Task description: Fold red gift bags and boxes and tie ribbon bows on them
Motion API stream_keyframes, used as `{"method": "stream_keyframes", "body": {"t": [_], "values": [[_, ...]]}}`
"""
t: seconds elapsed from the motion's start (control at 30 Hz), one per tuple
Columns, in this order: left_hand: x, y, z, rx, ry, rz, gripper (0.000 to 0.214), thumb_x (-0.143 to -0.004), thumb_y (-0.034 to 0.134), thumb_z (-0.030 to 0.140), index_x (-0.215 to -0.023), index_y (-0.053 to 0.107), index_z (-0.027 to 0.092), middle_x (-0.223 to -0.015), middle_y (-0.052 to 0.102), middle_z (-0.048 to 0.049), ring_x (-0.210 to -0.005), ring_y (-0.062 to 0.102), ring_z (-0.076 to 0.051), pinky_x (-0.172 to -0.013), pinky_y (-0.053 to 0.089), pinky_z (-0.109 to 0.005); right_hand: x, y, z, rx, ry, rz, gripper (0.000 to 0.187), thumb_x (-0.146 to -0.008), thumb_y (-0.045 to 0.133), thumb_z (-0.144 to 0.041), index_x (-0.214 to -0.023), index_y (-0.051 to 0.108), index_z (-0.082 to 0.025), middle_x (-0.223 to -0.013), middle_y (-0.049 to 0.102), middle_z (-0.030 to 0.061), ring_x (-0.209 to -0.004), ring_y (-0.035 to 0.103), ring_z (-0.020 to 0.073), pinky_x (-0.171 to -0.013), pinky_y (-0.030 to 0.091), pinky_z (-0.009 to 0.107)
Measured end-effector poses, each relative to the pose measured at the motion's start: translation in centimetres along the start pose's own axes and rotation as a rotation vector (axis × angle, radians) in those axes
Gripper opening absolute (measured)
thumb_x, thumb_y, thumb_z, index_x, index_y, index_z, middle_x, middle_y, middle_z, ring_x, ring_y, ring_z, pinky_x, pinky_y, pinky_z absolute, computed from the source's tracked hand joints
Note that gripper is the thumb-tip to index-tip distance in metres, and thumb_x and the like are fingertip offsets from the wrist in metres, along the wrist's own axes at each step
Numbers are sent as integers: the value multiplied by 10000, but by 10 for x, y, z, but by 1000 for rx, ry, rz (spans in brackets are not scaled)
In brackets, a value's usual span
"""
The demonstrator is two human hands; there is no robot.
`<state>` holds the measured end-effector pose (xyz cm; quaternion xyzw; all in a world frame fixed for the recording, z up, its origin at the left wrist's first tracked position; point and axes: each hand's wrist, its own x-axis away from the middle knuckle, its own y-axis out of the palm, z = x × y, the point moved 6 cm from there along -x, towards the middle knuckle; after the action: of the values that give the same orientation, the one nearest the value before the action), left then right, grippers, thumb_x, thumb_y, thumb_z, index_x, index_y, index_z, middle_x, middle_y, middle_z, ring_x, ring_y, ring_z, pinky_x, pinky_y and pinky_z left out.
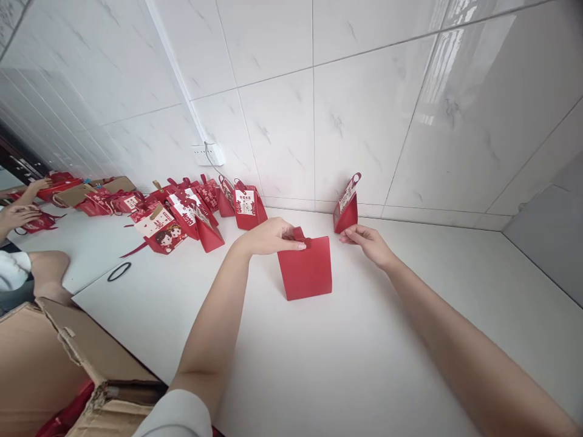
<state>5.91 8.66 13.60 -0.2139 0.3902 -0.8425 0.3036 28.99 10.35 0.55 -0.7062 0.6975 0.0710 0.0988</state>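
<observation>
Your left hand [273, 237] has its fingers pinched on the top fold of the plain red box [306, 270], which stands on the floor [364, 352]. Your right hand [368, 243], fingers loose and holding nothing, sits just beside a labelled box [346, 212] at the wall [364, 121]. A row of finished boxes [191, 212] already lines that wall, so I judge only the plain one still lacks its label.

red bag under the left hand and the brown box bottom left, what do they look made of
The red bag: likely stiff paper card with a matte finish. It stands by itself with flat faces and crisp folds, and shows no shine where the left hand pinches its top. The brown box: corrugated cardboard, raw and unprinted. Its torn flap edge looks rough and layered.
</observation>
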Motion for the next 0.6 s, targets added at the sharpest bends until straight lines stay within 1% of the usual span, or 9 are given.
{"method": "stream_keyframes", "body": {"t": [0.07, 0.13, 0.2, 0.23, 0.3, 0.37, 0.47, 0.53, 0.6], "values": [[0, 1, -3, 4, -21, 7, 378, -765, 610, 511, -883, 733, 173, -761, 658, -9, -726, 569, -154, -614, 389, -236, 10, 17, -48, 160, -190, -41, 312, -865, 566, -506, -953, 658, -221, -964, 687, 53, -906, 635, 189, -885, 487, 374], [-1, 3, -5, 29, -27, 7, 386, -756, 617, 523, -847, 731, 165, -733, 635, -4, -690, 542, -142, -593, 371, -235, 25, 38, -92, 374, -381, -88, 247, -914, 528, -415, -1061, 647, -256, -1083, 666, 41, -983, 615, 186, -876, 485, 347], [-4, 5, -5, 34, -27, 25, 404, -749, 619, 539, -787, 718, 149, -664, 585, 3, -630, 493, -126, -560, 342, -237, 41, 55, -124, 534, -547, -105, 243, -943, 487, -335, -1134, 622, -266, -1144, 646, 38, -1020, 603, 186, -855, 490, 333], [-5, 6, -4, 33, -19, 33, 412, -749, 615, 545, -764, 710, 144, -634, 554, 8, -607, 466, -118, -548, 328, -237, 48, 63, -133, 624, -604, -130, 254, -948, 479, -299, -1164, 607, -262, -1152, 645, 40, -1015, 605, 189, -848, 488, 335], [-9, 10, -1, 43, 14, 40, 413, -755, 608, 540, -752, 700, 137, -616, 523, 13, -596, 441, -112, -542, 323, -237, 56, 71, -140, 794, -691, -145, 257, -947, 473, -240, -1168, 603, -249, -1123, 660, 41, -969, 619, 198, -841, 477, 357], [-12, 14, 1, 58, 42, 35, 393, -757, 610, 516, -763, 696, 133, -643, 538, 8, -622, 460, -118, -562, 348, -239, 59, 74, -140, 909, -736, -143, 243, -947, 465, -204, -1132, 619, -236, -1055, 684, 39, -906, 630, 198, -826, 468, 368], [-12, 16, 0, 58, 43, 7, 324, -754, 633, 449, -799, 693, 134, -715, 597, -2, -698, 525, -138, -635, 408, -246, 59, 74, -136, 953, -758, -165, 234, -956, 445, -188, -1082, 640, -222, -960, 698, 35, -833, 629, 182, -761, 471, 340], [-10, 16, 1, 64, 55, -29, 268, -758, 642, 387, -871, 699, 150, -802, 646, -6, -782, 570, -152, -714, 439, -254, 59, 74, -136, 953, -757, -185, 235, -960, 439, -195, -1070, 646, -218, -939, 698, 38, -811, 624, 175, -711, 471, 321], [-7, 14, 1, 85, 71, -58, 258, -767, 639, 348, -945, 705, 173, -897, 680, -10, -852, 597, -162, -770, 452, -258, 59, 74, -137, 947, -745, -192, 234, -964, 438, -214, -1062, 651, -218, -937, 697, 45, -806, 624, 176, -683, 470, 314]]}}
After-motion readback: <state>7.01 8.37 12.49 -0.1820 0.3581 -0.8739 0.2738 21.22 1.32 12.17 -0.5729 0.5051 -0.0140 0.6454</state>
